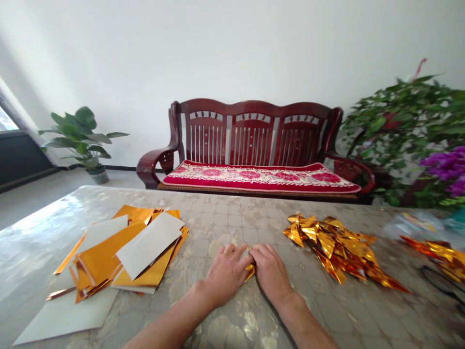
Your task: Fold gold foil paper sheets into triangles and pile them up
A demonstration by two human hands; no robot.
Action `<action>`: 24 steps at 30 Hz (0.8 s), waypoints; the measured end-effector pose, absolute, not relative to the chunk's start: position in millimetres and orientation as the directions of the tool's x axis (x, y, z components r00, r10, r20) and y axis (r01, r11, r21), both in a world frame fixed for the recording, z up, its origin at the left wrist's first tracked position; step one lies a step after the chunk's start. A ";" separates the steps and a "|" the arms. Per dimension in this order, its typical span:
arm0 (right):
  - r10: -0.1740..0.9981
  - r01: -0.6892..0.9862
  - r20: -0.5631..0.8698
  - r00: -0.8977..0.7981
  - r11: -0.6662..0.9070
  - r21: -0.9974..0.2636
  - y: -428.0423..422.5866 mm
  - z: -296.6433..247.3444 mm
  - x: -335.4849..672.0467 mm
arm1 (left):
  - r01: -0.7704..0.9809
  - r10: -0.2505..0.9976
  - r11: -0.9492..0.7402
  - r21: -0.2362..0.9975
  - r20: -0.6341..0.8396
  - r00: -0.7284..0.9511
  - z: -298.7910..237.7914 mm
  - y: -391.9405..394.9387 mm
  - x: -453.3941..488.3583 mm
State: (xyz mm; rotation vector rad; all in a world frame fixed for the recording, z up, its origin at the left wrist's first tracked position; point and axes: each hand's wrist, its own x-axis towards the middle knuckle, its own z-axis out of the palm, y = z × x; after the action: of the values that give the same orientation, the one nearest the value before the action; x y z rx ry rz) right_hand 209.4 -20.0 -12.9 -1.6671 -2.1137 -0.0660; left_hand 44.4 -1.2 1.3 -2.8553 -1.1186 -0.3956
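Note:
My left hand [228, 272] and my right hand [269, 271] meet over the table in front of me, fingers closed on a small folded piece of gold foil paper [250, 273]. Most of that piece is hidden under the fingers; only a shiny bit shows between the hands. Off to the right lies a heap of folded gold foil pieces [336, 242], pointed and shiny. To the left is a loose pile of flat gold paper sheets [109, 247], some turned with their pale backs up.
The table [232, 320] has a patterned, glossy cover. At its right side are a clear plastic bag [414, 225], more folded foil [441, 254] and a dark thin-framed object. Beyond stand a wooden bench [250, 109] with a red floral cushion, and potted plants [84, 135].

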 end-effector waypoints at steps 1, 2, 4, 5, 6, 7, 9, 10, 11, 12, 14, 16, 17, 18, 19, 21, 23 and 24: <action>0.908 0.931 0.376 -0.185 0.284 -0.228 -19.8 -13.3 209.8 | 0.674 0.662 -0.737 0.049 0.256 0.705 1.2 -1.3 44.4; 0.902 0.928 0.383 -0.198 0.299 -0.224 -19.6 -13.7 210.4 | 0.676 0.664 -0.735 0.052 0.259 0.702 1.2 -1.6 44.4; 0.890 0.920 0.399 -0.221 0.326 -0.218 -19.2 -14.3 211.7 | 0.677 0.666 -0.734 0.060 0.260 0.699 1.0 -2.0 44.3; 0.883 0.915 0.410 -0.230 0.340 -0.217 -18.9 -14.5 212.4 | 0.677 0.667 -0.733 0.063 0.259 0.698 1.0 -2.0 44.1; 0.875 0.910 0.421 -0.238 0.353 -0.218 -18.6 -14.6 212.9 | 0.677 0.668 -0.733 0.067 0.257 0.698 1.0 -1.9 43.9; 0.867 0.906 0.434 -0.243 0.363 -0.219 -18.4 -14.6 213.4 | 0.676 0.669 -0.733 0.071 0.255 0.698 1.1 -1.7 43.7; 0.857 0.898 0.452 -0.248 0.378 -0.225 -18.1 -14.0 213.9 | 0.672 0.667 -0.736 0.080 0.251 0.701 1.3 -1.1 43.1; 0.855 0.895 0.455 -0.249 0.382 -0.229 -18.1 -13.5 214.0 | 0.671 0.668 -0.737 0.084 0.249 0.702 1.6 -0.8 42.8; 0.856 0.894 0.455 -0.247 0.382 -0.233 -18.2 -12.8 214.1 | 0.670 0.667 -0.737 0.085 0.248 0.702 1.9 -0.6 42.5; 0.858 0.894 0.451 -0.246 0.381 -0.237 -18.4 -12.0 214.0 | 0.671 0.668 -0.737 0.085 0.247 0.702 2.3 -0.5 42.4; 0.866 0.895 0.437 -0.243 0.374 -0.242 -19.1 -9.9 213.9 | 0.678 0.672 -0.731 0.078 0.249 0.697 3.0 -0.8 42.3; 0.875 0.900 0.422 -0.237 0.361 -0.243 -20.1 -7.8 213.9 | 0.686 0.679 -0.724 0.074 0.255 0.689 3.6 -1.4 42.6; 0.879 0.904 0.416 -0.232 0.353 -0.241 -20.6 -6.9 214.0 | 0.690 0.682 -0.720 0.074 0.257 0.684 3.7 -1.7 42.8; 0.884 0.909 0.412 -0.224 0.341 -0.239 -21.0 -6.4 214.1 | 0.693 0.686 -0.717 0.078 0.259 0.680 3.7 -1.9 43.0; 0.888 0.914 0.409 -0.213 0.328 -0.237 -21.2 -6.1 214.4 | 0.696 0.690 -0.713 0.083 0.259 0.676 3.6 -2.1 43.2; 0.893 0.922 0.405 -0.195 0.308 -0.235 -21.3 -6.6 215.1 | 0.701 0.698 -0.707 0.097 0.260 0.668 2.9 -2.0 43.5; 0.894 0.921 0.412 -0.179 0.299 -0.249 -20.5 -8.8 216.2 | 0.704 0.703 -0.702 0.109 0.264 0.660 2.0 -1.5 43.6; 0.891 0.917 0.420 -0.171 0.300 -0.263 -19.8 -10.4 216.9 | 0.705 0.704 -0.701 0.112 0.267 0.658 1.5 -1.2 43.5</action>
State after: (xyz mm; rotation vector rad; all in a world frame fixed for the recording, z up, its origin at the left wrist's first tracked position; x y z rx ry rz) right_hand 216.9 -19.8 -10.4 -1.6056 -2.0766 -0.0687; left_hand 43.5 -1.2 1.5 -2.8592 -1.2151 -0.4595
